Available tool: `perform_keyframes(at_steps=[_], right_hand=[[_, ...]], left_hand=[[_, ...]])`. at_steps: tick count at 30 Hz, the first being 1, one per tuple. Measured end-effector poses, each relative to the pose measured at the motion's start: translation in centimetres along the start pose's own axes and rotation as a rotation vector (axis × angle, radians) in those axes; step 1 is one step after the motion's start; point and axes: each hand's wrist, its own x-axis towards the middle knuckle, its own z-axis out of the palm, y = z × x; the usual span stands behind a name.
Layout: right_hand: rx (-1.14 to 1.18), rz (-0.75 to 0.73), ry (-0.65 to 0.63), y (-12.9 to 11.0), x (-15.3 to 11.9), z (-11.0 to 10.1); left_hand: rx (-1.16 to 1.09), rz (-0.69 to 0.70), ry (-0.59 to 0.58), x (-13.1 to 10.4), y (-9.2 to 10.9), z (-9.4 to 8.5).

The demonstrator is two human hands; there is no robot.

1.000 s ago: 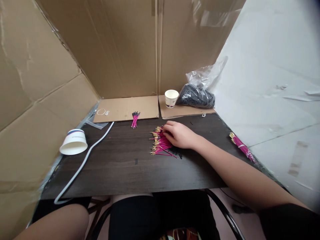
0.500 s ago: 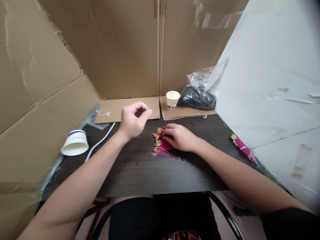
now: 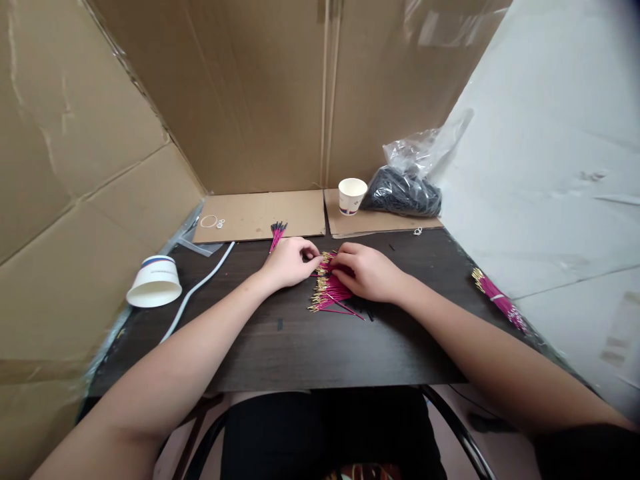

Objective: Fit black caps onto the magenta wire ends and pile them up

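Note:
A pile of thin magenta wires with gold tips point(image 3: 334, 297) lies on the dark table. My left hand point(image 3: 290, 262) comes to it from the left, thumb and forefinger pinched at the gold ends; whatever is between them is too small to make out. Resting on the right side of the pile, my right hand point(image 3: 369, 272) has its fingers curled closed around some of the magenta wires; its fingertips are partly hidden. Behind my left hand, a small bundle of magenta wires with black ends point(image 3: 277, 233) lies at the edge of a cardboard sheet.
A white paper cup point(image 3: 352, 197) stands at the back beside a clear bag of black pieces point(image 3: 403, 192). Another paper cup point(image 3: 155, 283) lies tipped at left, near a pale cable point(image 3: 197, 287). At right is a banded magenta bundle point(image 3: 500, 301). Cardboard walls point(image 3: 260, 100) enclose the table.
My left hand has moved down and right from above the cardboard to the wire pile, uncovering the black-ended bundle. My right hand stays on the pile. The view has shifted slightly.

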Motion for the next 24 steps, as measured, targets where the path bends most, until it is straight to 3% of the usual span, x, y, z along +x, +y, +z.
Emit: perform_keyframes(at_steps=[16, 24], right_hand=[[0.029, -0.018, 0.017, 0.28, -0.04, 0.16], [0.133, 0.000, 0.121, 0.49, 0.04, 0.26]], left_hand=[[0.119, -0.072, -0.077, -0.09, 0.76, -0.20], [0.194, -0.052, -0.155, -0.32, 0.57, -0.19]])
